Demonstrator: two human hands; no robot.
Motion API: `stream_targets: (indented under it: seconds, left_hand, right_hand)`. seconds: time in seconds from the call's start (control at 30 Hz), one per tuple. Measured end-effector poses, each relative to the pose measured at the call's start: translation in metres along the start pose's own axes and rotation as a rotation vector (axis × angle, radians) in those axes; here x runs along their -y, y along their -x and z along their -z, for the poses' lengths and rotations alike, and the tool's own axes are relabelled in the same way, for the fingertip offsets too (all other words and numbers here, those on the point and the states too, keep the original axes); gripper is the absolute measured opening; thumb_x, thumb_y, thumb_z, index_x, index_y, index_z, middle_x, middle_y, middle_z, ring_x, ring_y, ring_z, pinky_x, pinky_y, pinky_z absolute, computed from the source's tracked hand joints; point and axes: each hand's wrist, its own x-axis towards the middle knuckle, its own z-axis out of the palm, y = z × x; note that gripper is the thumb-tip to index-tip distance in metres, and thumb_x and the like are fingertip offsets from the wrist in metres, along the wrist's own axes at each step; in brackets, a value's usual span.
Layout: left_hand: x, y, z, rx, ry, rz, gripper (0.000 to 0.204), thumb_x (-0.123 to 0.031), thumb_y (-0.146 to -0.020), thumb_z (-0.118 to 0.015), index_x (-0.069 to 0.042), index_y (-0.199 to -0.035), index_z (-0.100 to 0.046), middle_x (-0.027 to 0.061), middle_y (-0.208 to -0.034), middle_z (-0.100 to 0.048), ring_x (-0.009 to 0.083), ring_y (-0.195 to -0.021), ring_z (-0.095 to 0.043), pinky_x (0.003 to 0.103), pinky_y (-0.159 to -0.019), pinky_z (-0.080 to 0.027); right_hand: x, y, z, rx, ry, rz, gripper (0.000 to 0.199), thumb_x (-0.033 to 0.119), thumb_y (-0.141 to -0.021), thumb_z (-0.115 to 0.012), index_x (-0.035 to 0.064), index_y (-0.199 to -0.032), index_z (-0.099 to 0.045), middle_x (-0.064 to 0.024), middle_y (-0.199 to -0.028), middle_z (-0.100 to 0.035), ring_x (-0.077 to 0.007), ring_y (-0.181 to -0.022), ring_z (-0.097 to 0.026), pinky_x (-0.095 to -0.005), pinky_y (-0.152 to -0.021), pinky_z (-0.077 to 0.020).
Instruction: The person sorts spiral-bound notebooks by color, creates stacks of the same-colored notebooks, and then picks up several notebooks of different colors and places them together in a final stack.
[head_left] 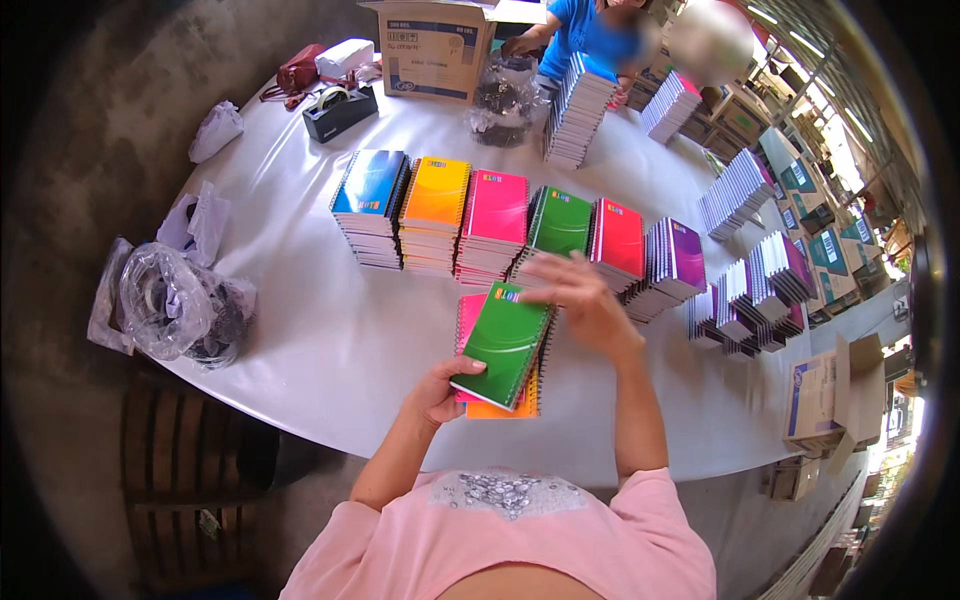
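My left hand (437, 392) is closed on the lower left of a small stack of spiral notebooks. A green spiral notebook (505, 345) lies on top, its thumb-side corner under my thumb; edges of a pink notebook (468, 315) and an orange notebook (500, 411) stick out beneath. Over the top right corner of the green one is my right hand (585, 300), blurred, its fingers stretched out and holding nothing visible. Just beyond stand stacks of notebooks in a row: blue (369, 182), yellow-orange (436, 192), pink (496, 205), green (562, 220), red (619, 236) and purple (687, 252).
On the white table (330, 340), clear plastic bags (180, 305) lie at left. A tape dispenser (340, 112) and cardboard box (430, 55) stand at the back. Another person (590, 40) in blue is across the table. More notebook stacks (750, 300) and an open carton (835, 395) are at right.
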Motion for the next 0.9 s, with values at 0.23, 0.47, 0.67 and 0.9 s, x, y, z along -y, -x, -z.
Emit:
stream_targets:
  seconds: [0.23,0.47,0.67,0.9]
  left_hand:
    - [0.026,-0.017,-0.043,-0.233,-0.282,-0.094,0.04,-0.017,-0.084,-0.057,0.002,-0.118,-0.046,0.0141,-0.105,-0.059,0.0228,-0.086,-0.064,0.028,-0.071,-0.055]
    - [0.043,-0.041,-0.045,-0.034,-0.062,0.013,0.08,-0.066,-0.081,-0.038,-0.002,-0.13,-0.035,0.0153,-0.126,-0.047,0.0249,-0.113,-0.05,0.035,-0.092,-0.046]
    - [0.07,-0.066,-0.044,0.071,0.154,0.001,0.066,-0.05,-0.084,-0.049,0.0,-0.126,-0.039,0.017,-0.12,-0.051,0.0265,-0.106,-0.055,0.039,-0.09,-0.048]
    - [0.098,-0.077,-0.023,-0.074,-0.085,-0.004,0.04,-0.014,-0.079,-0.056,0.003,-0.114,-0.046,0.0152,-0.107,-0.059,0.0239,-0.093,-0.062,0.034,-0.083,-0.052]
  right_hand:
    - [-0.082,0.054,0.014,-0.197,0.388,-0.569,0.028,0.002,-0.079,-0.057,0.0113,-0.106,-0.062,-0.0077,-0.11,-0.06,-0.0243,-0.106,-0.055,-0.0494,-0.098,-0.0323]
    - [-0.065,0.089,0.008,-0.994,-0.85,-0.434,0.013,-0.001,-0.083,-0.055,0.0028,-0.095,-0.059,-0.0061,-0.088,-0.062,-0.018,-0.092,-0.059,-0.0229,-0.079,-0.0434]
    - [-0.062,0.095,0.039,0.039,-0.857,-0.052,0.035,-0.014,-0.074,-0.045,0.0026,-0.101,-0.059,-0.0091,-0.108,-0.058,-0.0215,-0.116,-0.047,-0.0322,-0.095,-0.0371]
    - [-0.107,0.131,0.083,-0.474,0.204,-0.59,0.034,0.001,-0.077,-0.056,0.0108,-0.109,-0.06,-0.0099,-0.122,-0.053,-0.0263,-0.118,-0.045,-0.0443,-0.102,-0.0283]
